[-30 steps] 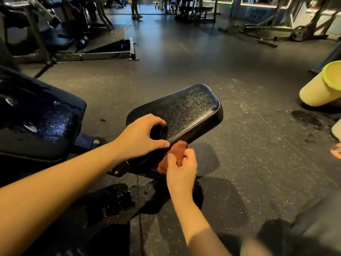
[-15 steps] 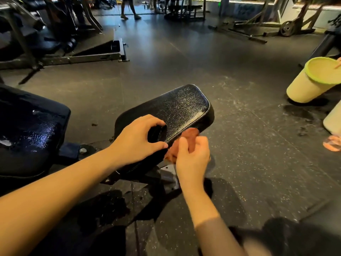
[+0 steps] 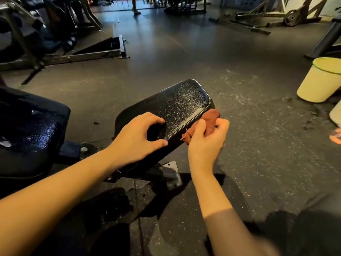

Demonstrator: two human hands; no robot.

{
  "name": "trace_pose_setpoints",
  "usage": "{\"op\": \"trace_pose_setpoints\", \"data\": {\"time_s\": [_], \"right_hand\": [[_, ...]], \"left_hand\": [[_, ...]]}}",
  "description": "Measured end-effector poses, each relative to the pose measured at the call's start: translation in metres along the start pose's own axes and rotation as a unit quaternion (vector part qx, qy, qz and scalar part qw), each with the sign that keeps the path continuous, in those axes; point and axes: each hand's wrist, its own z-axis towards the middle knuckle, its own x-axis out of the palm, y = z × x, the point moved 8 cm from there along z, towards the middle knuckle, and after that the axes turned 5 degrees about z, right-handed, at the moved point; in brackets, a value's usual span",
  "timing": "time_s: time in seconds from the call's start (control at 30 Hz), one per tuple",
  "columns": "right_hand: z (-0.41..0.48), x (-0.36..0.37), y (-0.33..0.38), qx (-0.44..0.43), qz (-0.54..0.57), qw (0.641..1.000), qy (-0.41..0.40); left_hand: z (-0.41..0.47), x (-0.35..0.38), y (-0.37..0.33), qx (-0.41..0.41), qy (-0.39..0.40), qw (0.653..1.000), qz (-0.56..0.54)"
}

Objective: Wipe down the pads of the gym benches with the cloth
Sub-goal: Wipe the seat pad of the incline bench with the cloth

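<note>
The left hand (image 3: 136, 139) grips the near end of the black seat pad (image 3: 177, 108), fingers curled on its top and thumb at its right edge; the right hand (image 3: 206, 143) holds the reddish cloth (image 3: 210, 119) bunched in curled fingers; the cloth touches the right side edge of the seat pad, just beyond the fingers; a pale bucket (image 3: 321, 80) stands well to the right of the seat pad.
</note>
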Motion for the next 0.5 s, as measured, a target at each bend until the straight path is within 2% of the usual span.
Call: {"op": "trace_pose_setpoints", "data": {"time_s": [0.17,0.23,0.3,0.37,0.43,0.5], "right_hand": [[-0.080,0.019,-0.028,-0.035,-0.127,0.977,0.167],[-0.052,0.009,-0.029,-0.029,-0.124,0.986,0.104],[-0.009,-0.014,-0.034,0.048,-0.052,0.998,-0.001],[0.016,-0.029,-0.033,0.087,0.032,0.995,-0.048],[0.006,-0.023,-0.014,0.025,0.041,0.998,-0.046],[-0.031,0.006,0.001,-0.053,0.000,0.998,0.046]], "left_hand": [[-0.001,-0.001,0.003,-0.002,-0.001,1.000,-0.013],[0.001,-0.001,0.003,-0.002,0.003,1.000,-0.013],[0.001,-0.001,0.003,-0.001,0.006,1.000,-0.014],[-0.001,0.000,0.002,0.002,0.008,1.000,-0.017],[0.000,-0.001,0.002,0.004,0.007,1.000,-0.017],[0.000,-0.001,0.003,0.004,0.003,1.000,-0.015]]}}
